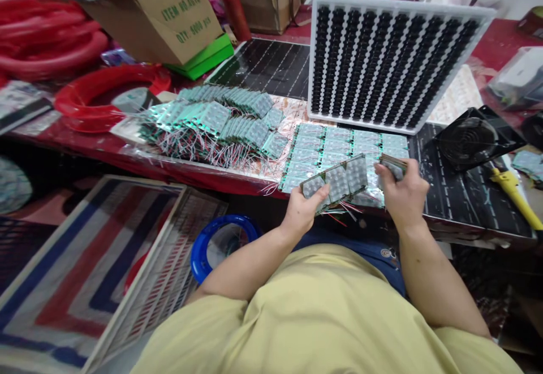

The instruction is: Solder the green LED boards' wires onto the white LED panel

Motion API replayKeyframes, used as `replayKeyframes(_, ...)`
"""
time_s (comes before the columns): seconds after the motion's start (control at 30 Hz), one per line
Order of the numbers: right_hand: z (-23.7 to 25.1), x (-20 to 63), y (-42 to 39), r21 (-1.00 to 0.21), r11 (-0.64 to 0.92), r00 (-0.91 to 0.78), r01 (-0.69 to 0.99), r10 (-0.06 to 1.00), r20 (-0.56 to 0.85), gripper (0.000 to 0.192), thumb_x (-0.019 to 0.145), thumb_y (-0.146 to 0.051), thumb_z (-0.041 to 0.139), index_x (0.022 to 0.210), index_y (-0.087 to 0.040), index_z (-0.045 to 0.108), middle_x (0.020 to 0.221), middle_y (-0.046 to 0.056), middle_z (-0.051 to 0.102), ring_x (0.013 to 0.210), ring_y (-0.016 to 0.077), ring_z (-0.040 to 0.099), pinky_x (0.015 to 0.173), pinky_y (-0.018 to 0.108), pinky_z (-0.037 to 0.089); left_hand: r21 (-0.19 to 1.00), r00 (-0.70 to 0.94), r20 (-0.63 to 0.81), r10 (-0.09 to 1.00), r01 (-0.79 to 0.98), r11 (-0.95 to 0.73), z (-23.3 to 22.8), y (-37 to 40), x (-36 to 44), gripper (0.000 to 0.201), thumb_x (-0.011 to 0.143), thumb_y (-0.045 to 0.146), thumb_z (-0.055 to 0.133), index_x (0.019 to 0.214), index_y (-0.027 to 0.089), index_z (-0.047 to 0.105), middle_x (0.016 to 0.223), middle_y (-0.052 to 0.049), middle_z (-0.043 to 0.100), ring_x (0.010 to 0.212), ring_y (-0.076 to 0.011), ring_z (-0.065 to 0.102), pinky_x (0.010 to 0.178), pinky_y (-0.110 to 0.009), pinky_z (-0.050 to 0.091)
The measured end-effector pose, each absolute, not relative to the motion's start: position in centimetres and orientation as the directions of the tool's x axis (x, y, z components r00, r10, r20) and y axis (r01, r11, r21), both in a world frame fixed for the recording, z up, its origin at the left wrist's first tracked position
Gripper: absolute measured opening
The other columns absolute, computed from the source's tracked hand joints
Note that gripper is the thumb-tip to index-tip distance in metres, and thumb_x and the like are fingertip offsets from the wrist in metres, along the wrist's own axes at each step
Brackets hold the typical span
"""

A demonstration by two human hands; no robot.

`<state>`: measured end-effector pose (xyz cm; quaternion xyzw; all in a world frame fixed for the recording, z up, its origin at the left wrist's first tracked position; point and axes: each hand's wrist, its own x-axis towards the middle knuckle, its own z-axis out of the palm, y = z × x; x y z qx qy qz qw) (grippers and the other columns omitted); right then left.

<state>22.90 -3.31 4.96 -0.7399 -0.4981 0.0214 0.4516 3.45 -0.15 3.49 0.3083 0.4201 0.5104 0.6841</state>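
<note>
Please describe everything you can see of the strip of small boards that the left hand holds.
The strip of boards is a row of about three pale green-grey square panels with dotted faces, joined side by side. It looks like thin circuit board. It is tilted, its right end higher, above the table's near edge. The left hand grips its left end; thin red and white wires hang beneath it.

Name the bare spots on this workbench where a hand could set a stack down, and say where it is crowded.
Free: the dark mat between the flat rows of boards and the yellow tool, below the black fan. Crowded: the wired board heap on the left, and the red rings beyond it.
</note>
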Motion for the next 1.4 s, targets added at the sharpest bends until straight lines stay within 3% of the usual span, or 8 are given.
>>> replayKeyframes(0.3,5.9,23.8,-2.9,-0.812,0.228,0.145,0.537,0.923,0.356,0.07,0.069,-0.078,0.065,0.112,-0.024,0.055,0.152,0.012,0.036,0.139,0.0317,0.039,0.111,0.052,0.037,0.815,0.315,-0.278,0.908,-0.423,0.396,4.9,-0.3,3.9,0.044,0.048,0.037,0.092,0.079,0.014,0.07,0.076,-0.001,0.073,0.067,-0.0139,0.066,0.077,-0.032,0.057)
replayKeyframes(0.43,5.3,23.2,-2.9,-0.858,0.061,0.174,0.509,0.97,0.173,0.08,0.068,-0.084,0.059,0.117,-0.021,0.057,0.112,0.012,0.066,0.099,0.0282,0.064,0.085,0.044,0.052,0.798,0.331,-0.287,0.899,-0.436,0.415,4.8,-0.4,4.6,0.046,0.045,0.039,0.093,0.076,0.014,0.071,0.072,0.0,0.072,0.065,-0.0122,0.065,0.074,-0.028,0.056)
replayKeyframes(0.57,4.9,20.8,-3.5,-0.731,-0.053,0.397,0.68,0.865,0.307,0.071,0.07,-0.084,0.055,0.097,-0.019,0.061,0.078,0.008,0.067,0.071,0.0252,0.062,0.064,0.035,0.049,0.794,0.217,-0.265,0.94,-0.504,0.34,3.6,-0.4,5.4,0.043,0.046,0.04,0.092,0.073,0.014,0.071,0.071,0.001,0.072,0.064,-0.0098,0.064,0.073,-0.023,0.054)
replayKeyframes(0.77,4.5,20.2,-2.8,-0.755,-0.083,0.479,0.65,0.817,0.323,0.071,0.069,-0.083,0.056,0.098,-0.019,0.057,0.079,0.01,0.066,0.07,0.0256,0.063,0.063,0.035,0.049,0.851,0.153,-0.237,0.959,-0.443,0.281,2.2,1.0,5.3,0.047,0.049,0.046,0.09,0.077,0.013,0.071,0.076,-0.002,0.074,0.068,-0.0127,0.066,0.077,-0.027,0.054)
replayKeyframes(0.87,5.7,21.2,-3.0,-0.83,0.034,0.298,0.556,0.925,0.237,0.069,0.073,-0.078,0.06,0.109,-0.019,0.06,0.107,0.013,0.068,0.097,0.0268,0.066,0.086,0.041,0.052,0.858,0.237,-0.229,0.944,-0.41,0.31,2.8,1.5,4.8,0.049,0.048,0.046,0.091,0.079,0.013,0.071,0.08,-0.004,0.075,0.072,-0.0144,0.067,0.081,-0.03,0.055)
replayKeyframes(1.07,5.4,21.9,-3.0,-0.902,0.203,0.119,0.381,0.957,0.266,0.086,0.069,-0.078,0.067,0.133,-0.025,0.047,0.156,0.014,0.029,0.138,0.0311,0.041,0.112,0.05,0.038,0.876,0.456,-0.171,0.873,-0.335,0.347,4.7,1.2,4.8,0.054,0.051,0.052,0.088,0.087,0.014,0.075,0.086,-0.005,0.076,0.077,-0.0155,0.068,0.081,-0.027,0.053)
replayKeyframes(1.2,4.6,22.6,-2.9,-0.972,0.089,0.089,0.22,0.99,0.111,0.096,0.063,-0.079,0.07,0.135,-0.023,0.043,0.134,0.016,0.056,0.109,0.028,0.063,0.091,0.044,0.053,0.887,0.57,-0.107,0.815,-0.315,0.337,4.8,1.2,5.1,0.054,0.053,0.056,0.086,0.084,0.013,0.073,0.081,-0.004,0.073,0.074,-0.0141,0.064,0.079,-0.026,0.05)
replayKeyframes(1.4,5.1,20.7,-3.5,-0.836,0.004,0.37,0.549,0.896,0.247,0.061,0.067,-0.072,0.071,0.094,-0.019,0.06,0.085,0.009,0.067,0.074,0.0239,0.062,0.068,0.037,0.052,0.943,0.382,-0.036,0.924,-0.293,0.158,3.0,1.0,7.0,0.042,0.071,0.055,0.073,0.08,0.013,0.07,0.077,-0.004,0.069,0.073,-0.0157,0.061,0.077,-0.028,0.049)
